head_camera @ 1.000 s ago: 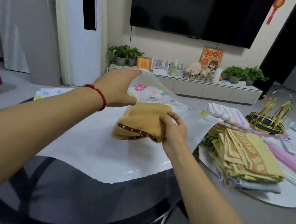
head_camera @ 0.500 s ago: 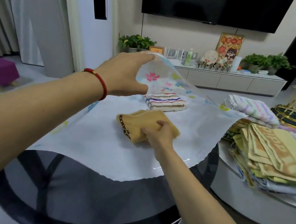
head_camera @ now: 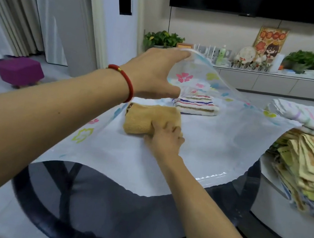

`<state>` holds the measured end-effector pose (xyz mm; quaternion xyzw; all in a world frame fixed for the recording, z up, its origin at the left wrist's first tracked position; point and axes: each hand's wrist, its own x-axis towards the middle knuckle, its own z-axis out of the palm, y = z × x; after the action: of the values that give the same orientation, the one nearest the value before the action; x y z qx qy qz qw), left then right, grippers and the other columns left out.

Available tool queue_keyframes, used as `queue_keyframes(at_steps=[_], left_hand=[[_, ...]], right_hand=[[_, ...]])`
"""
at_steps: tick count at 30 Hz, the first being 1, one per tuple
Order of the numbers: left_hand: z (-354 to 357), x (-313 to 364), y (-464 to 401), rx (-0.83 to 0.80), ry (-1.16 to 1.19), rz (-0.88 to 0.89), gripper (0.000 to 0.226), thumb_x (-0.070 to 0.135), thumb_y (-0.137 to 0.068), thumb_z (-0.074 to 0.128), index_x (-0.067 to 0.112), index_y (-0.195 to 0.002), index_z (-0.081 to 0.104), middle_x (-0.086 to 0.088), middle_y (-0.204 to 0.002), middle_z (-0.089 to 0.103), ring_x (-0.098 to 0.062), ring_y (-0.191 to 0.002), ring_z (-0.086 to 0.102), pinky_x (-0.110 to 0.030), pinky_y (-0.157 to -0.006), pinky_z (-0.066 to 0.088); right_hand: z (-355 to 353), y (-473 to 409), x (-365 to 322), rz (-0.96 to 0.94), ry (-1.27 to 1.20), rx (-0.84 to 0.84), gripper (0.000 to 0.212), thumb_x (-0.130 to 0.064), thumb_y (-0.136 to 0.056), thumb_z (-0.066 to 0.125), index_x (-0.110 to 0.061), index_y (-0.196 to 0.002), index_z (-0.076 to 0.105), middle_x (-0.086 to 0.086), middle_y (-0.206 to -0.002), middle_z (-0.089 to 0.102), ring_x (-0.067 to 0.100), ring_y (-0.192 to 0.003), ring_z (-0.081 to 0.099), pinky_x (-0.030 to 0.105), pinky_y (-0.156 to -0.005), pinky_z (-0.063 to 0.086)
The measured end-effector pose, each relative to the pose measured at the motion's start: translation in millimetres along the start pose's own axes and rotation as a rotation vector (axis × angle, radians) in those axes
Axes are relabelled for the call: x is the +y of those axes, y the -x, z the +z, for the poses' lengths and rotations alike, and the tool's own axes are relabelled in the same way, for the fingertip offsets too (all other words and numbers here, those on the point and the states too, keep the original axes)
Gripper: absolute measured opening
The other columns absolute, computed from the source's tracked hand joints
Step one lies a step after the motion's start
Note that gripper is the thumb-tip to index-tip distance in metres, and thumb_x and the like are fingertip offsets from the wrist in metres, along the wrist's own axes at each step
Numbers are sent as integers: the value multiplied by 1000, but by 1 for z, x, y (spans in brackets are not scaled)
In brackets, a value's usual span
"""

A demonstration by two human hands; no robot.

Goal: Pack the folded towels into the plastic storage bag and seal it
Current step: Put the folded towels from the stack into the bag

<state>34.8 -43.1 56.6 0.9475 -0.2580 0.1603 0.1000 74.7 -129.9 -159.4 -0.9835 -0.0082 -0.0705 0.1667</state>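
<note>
The plastic storage bag point(head_camera: 200, 137) lies flat across a round dark glass worktop point(head_camera: 118, 211), its open mouth toward the person, and it serves as the landmark here. The left hand point(head_camera: 154, 73), with a red bracelet point(head_camera: 125, 81) at the wrist, lifts the bag's upper layer at the mouth, thumb under and fingers over the flower-printed film, so that the layer arches up above the bag's lower layer. Under that raised film, on the bag's lower layer, sits a folded tan towel point(head_camera: 146, 117) with a dark brown trim at its far-left corner. The right hand point(head_camera: 164, 138) is inside the bag's mouth, its fingers bent and pressing into the near right edge of the tan towel; whether the thumb grips beneath it cannot be told. Deeper in the bag, just beyond the tan towel, lies a folded white towel with coloured stripes point(head_camera: 196, 105), seen partly through the film. To the right of the bag, on a lighter worktop point(head_camera: 271, 223), rests a stack of folded yellowish towels point(head_camera: 308, 162), with a pale striped towel point(head_camera: 303, 118) on top at its far end, touching the bag's right edge. Beyond the bag's left side, on the floor, stands a purple stool point(head_camera: 19, 70).
</note>
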Motion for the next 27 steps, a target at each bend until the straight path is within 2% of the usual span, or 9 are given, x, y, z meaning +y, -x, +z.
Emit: queue_keyframes(at_steps=[2,7,11,14,16,18,20,23,27], left_hand=[[-1,0,-1,-10,-2,-3,84,37,-80,68,25,-153,29,5,-155,37,-20,-139,36,-41,-111,38],[-7,-5,5,10,19,-1,82,40,-80,68,24,-152,32,5,-154,39,-18,-136,41,-29,-107,35],[-10,-10,9,59,36,-14,79,43,-80,69,27,-150,36,7,-150,46,-17,-128,48,-19,-93,32],[-10,-12,8,62,32,-17,80,45,-80,68,28,-151,35,7,-150,45,-16,-130,45,-18,-93,29],[-9,-13,7,64,33,-21,80,45,-81,68,28,-151,34,7,-151,44,-15,-130,45,-17,-90,27],[-8,-14,6,71,38,-25,80,47,-81,67,28,-151,34,8,-151,43,-13,-129,45,-16,-90,26],[-6,-15,6,73,46,-20,80,49,-81,66,28,-151,34,10,-152,42,-11,-130,45,-14,-91,26],[-1,-17,5,69,65,-27,79,56,-81,64,32,-150,35,14,-151,42,-10,-129,46,-16,-93,28],[3,-17,9,52,107,-33,79,55,-80,66,36,-150,34,16,-151,41,-13,-130,45,-29,-102,38]], right_hand=[[8,-10,-5,-122,13,-65,46,-48,-99,49,-31,-142,51,20,-145,41,46,-134,36,53,-108,35],[11,-50,-6,-239,-8,-154,53,-48,-102,48,-35,-152,43,19,-161,27,47,-143,26,53,-118,27],[3,-79,-4,-187,97,-163,50,-44,-106,42,-31,-154,41,21,-161,26,49,-142,29,52,-116,34],[10,-67,-27,-217,336,5,45,-47,-106,37,-23,-141,52,22,-154,35,46,-139,34,56,-101,44],[24,-53,-41,-311,302,60,41,-46,-103,39,-23,-133,54,18,-148,43,42,-133,39,54,-93,45],[35,-53,-43,-313,199,6,47,-49,-103,37,-25,-141,47,16,-149,44,42,-134,37,54,-97,43],[37,-71,-38,-250,163,-64,57,-51,-105,31,-24,-154,34,15,-156,37,43,-139,32,53,-107,36],[30,-101,-28,-247,171,-150,61,-50,-106,25,-21,-160,23,14,-163,28,41,-142,29,49,-116,27],[8,-96,-4,-323,91,-109,47,-42,-106,34,-19,-146,42,13,-151,40,38,-134,38,49,-107,38]])
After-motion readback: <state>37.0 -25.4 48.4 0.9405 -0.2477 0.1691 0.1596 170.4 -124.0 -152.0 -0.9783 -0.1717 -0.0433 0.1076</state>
